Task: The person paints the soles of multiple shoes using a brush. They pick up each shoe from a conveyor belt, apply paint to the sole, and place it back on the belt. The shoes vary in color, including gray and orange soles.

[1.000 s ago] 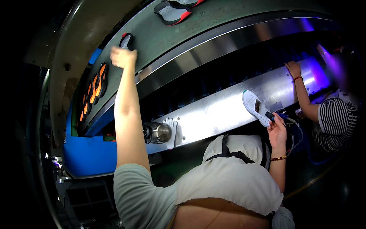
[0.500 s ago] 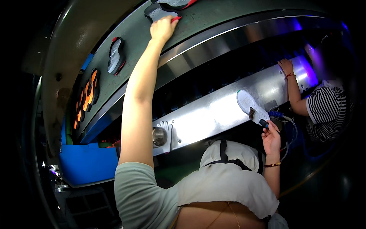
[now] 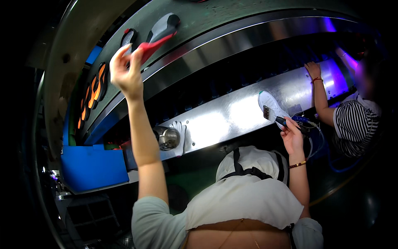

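Note:
My left hand (image 3: 126, 74) is raised over the near edge of the green belt, closed on the red end of a grey, black and red shoe sole (image 3: 163, 29). This sole is tilted and blurred by motion. My right hand (image 3: 293, 135) grips the black handle of a flat brush (image 3: 280, 120) between thumb and fingers. Beneath the brush lies a white shoe sole (image 3: 269, 101) on the metal ledge (image 3: 240, 112); I cannot tell whether the bristles touch it.
Orange-and-black soles (image 3: 99, 83) and another grey sole (image 3: 127, 37) lie on the belt (image 3: 232, 12). A metal cup (image 3: 167, 139) sits beside a white glove (image 3: 181, 132) on the ledge. A blue bin (image 3: 95, 168) stands left. At right, a co-worker's hand (image 3: 312, 71) rests on the ledge.
My left hand has pulled the red-edged sole from the far part of the belt leftward and nearer. My right hand, with the brush, has shifted slightly left and up.

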Motion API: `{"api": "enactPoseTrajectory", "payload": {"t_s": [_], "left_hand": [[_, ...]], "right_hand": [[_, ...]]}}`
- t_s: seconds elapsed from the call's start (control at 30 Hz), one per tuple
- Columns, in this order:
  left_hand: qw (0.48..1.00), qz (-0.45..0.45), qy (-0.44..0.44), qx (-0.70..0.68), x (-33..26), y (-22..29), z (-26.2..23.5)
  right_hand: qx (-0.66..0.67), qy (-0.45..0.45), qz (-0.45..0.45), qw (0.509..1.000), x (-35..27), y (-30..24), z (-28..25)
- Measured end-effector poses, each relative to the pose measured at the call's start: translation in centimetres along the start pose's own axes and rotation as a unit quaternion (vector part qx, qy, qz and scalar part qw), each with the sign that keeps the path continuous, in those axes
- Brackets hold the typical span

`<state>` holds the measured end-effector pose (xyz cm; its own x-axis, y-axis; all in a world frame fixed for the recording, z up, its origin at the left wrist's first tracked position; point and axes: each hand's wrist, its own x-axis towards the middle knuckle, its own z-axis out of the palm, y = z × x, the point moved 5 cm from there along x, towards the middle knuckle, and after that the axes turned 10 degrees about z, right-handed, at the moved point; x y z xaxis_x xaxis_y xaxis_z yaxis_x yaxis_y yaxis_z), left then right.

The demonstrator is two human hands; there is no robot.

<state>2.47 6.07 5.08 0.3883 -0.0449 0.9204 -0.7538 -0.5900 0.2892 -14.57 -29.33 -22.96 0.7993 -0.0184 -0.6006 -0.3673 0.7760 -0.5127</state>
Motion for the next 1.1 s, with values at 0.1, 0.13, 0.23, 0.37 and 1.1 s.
{"api": "enactPoseTrajectory", "payload": {"t_s": [0.1,0.13,0.23,0.37,1.1], "left_hand": [[0.971,-0.078,0.210,-0.085,-4.9,0.7,-2.0],[0.954,-0.122,0.263,-0.071,-6.3,0.3,-2.1],[0.860,-0.421,0.167,-0.236,-8.4,-0.8,-0.2],[0.603,-0.602,0.068,-0.519,-10.2,-3.2,-1.0],[0.528,-0.364,0.112,-0.760,-24.6,10.5,-5.6]], "right_hand": [[-0.013,-0.017,0.012,1.000,0.8,0.4,0.7],[-0.021,-0.018,0.017,0.999,0.9,0.5,1.1],[-0.030,-0.041,0.016,0.999,1.1,0.5,2.3],[-0.043,-0.045,0.015,0.998,0.8,0.6,3.2],[-0.045,-0.067,-0.023,0.996,0.7,-0.3,-0.1]]}}
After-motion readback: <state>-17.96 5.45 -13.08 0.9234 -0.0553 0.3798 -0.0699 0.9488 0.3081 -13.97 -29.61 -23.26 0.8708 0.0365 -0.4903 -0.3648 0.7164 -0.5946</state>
